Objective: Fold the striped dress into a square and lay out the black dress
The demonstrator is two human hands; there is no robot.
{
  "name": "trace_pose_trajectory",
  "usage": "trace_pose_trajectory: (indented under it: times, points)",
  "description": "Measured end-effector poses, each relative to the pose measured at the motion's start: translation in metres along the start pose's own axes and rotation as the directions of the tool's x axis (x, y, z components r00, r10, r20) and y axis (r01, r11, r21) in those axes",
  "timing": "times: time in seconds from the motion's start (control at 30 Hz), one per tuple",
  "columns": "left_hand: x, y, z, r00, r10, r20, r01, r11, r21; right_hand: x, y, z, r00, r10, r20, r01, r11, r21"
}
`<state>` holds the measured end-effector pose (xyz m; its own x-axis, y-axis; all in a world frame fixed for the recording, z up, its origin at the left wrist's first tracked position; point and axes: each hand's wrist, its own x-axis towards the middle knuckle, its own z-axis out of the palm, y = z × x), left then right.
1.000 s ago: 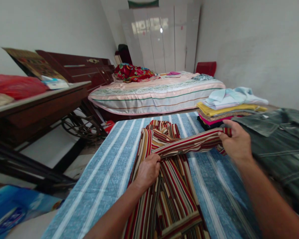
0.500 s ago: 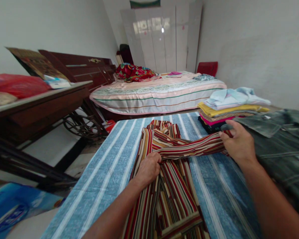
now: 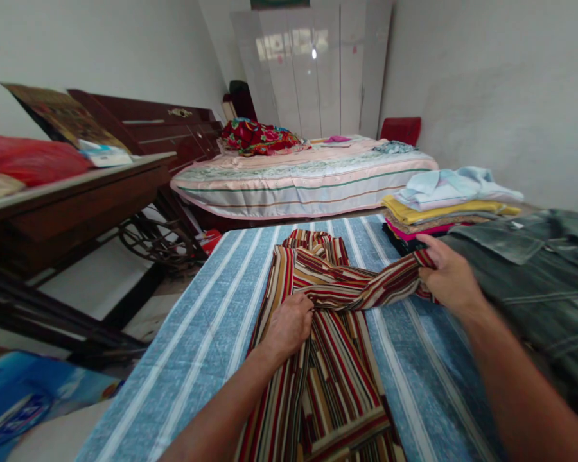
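a long-sleeved shirt (image 3: 340, 366) striped in red, tan, cream and black is spread lengthwise over a blue cloth with white stripes (image 3: 207, 308), its near end cut off by the lower edge of the view. at the near left, a blue plastic packet (image 3: 43, 398) is seen beside the cloth. the shirt is gripped by the left hand (image 3: 289, 326) near the root of one sleeve (image 3: 388, 285), the fingers curled and the fabric pinched at their tips. the sleeve is drawn out sideways across the shirt, slightly twisted, and its end is pinched between the thumb and fingers of the right hand (image 3: 450, 273). to the right of that hand, a dark grey-green denim garment (image 3: 525, 269) is laid out flat. just beyond, folded clothes are piled in a stack (image 3: 447, 215), a pale blue piece placed on top of a yellow one. on the left, a red plastic bag (image 3: 33, 160) is set on a table with an iron wheel below (image 3: 149, 167). farther off, a bed (image 3: 298, 192) is covered with a striped spread, a red floral quilt (image 3: 262, 138) heaped on it. the far wall is lined by a glossy wardrobe (image 3: 313, 90).
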<state>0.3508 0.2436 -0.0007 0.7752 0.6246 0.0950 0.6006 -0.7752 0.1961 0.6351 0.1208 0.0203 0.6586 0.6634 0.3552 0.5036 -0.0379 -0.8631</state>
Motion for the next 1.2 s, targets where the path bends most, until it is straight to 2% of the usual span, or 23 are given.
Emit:
trace_pose_trajectory:
  times: [0.07, 0.13, 0.2, 0.3, 0.4, 0.57, 0.8, 0.9, 0.97, 1.0, 1.03, 1.1, 1.13, 1.17, 1.2]
  points:
    - [0.000, -0.003, 0.001, 0.999, 0.020, -0.026, -0.021, 0.999, -0.041, 0.002, 0.001, -0.002, 0.986, 0.032, -0.166, -0.011, 0.992, 0.124]
    - [-0.001, -0.005, 0.001, 0.999, 0.032, -0.035, -0.034, 0.997, -0.072, 0.003, -0.001, -0.005, 0.948, 0.085, -0.306, -0.023, 0.980, 0.200]
    - [-0.002, -0.006, 0.001, 0.999, 0.036, -0.025, -0.038, 0.996, -0.079, 0.002, -0.003, -0.006, 0.927, 0.145, -0.345, -0.052, 0.963, 0.266]
    - [-0.002, -0.007, 0.001, 0.998, 0.059, -0.005, -0.060, 0.997, -0.058, 0.001, -0.004, -0.007, 0.947, 0.219, -0.234, -0.137, 0.937, 0.321]
    - [-0.002, -0.009, 0.000, 0.994, 0.106, 0.016, -0.105, 0.992, -0.065, 0.001, -0.005, -0.011, 0.957, 0.260, -0.130, -0.217, 0.937, 0.274]
    - [-0.002, -0.012, -0.003, 0.990, 0.138, 0.039, -0.135, 0.988, -0.073, -0.002, -0.017, -0.021, 0.961, 0.267, -0.074, -0.248, 0.947, 0.202]
    - [-0.006, -0.003, -0.012, 0.988, 0.151, 0.040, -0.152, 0.988, 0.040, -0.009, -0.042, -0.024, 0.951, 0.303, 0.051, -0.306, 0.913, 0.269]
    - [-0.004, 0.002, -0.012, 0.991, 0.134, 0.010, -0.135, 0.988, 0.072, -0.009, -0.040, -0.023, 0.935, 0.344, 0.082, -0.353, 0.925, 0.143]
    - [-0.002, 0.005, -0.011, 0.997, 0.083, 0.004, -0.083, 0.993, 0.088, -0.011, -0.035, -0.023, 0.926, 0.331, 0.180, -0.341, 0.940, 0.029]
    - [0.000, 0.007, -0.011, 0.998, 0.056, 0.011, -0.057, 0.994, 0.095, -0.012, -0.031, -0.024, 0.907, 0.306, 0.288, -0.314, 0.949, -0.017]
    - [0.002, 0.008, -0.011, 0.999, 0.030, 0.023, -0.032, 0.994, 0.100, -0.014, -0.029, -0.024, 0.865, 0.274, 0.419, -0.277, 0.959, -0.057]
    - [0.004, 0.010, -0.012, 0.999, -0.023, 0.042, 0.018, 0.995, 0.103, -0.017, -0.026, -0.025, 0.748, 0.238, 0.619, -0.173, 0.971, -0.165]
    - [0.006, 0.010, -0.012, 0.998, -0.045, 0.050, 0.040, 0.994, 0.099, -0.019, -0.026, -0.025, 0.708, 0.249, 0.661, -0.106, 0.963, -0.249]
    - [0.008, 0.009, -0.014, 0.997, -0.062, 0.054, 0.057, 0.994, 0.090, -0.021, -0.027, -0.025, 0.693, 0.272, 0.668, -0.028, 0.936, -0.352]
    - [0.010, 0.008, -0.015, 0.996, -0.073, 0.050, 0.070, 0.995, 0.073, -0.022, -0.029, -0.025, 0.705, 0.293, 0.646, 0.052, 0.887, -0.459]
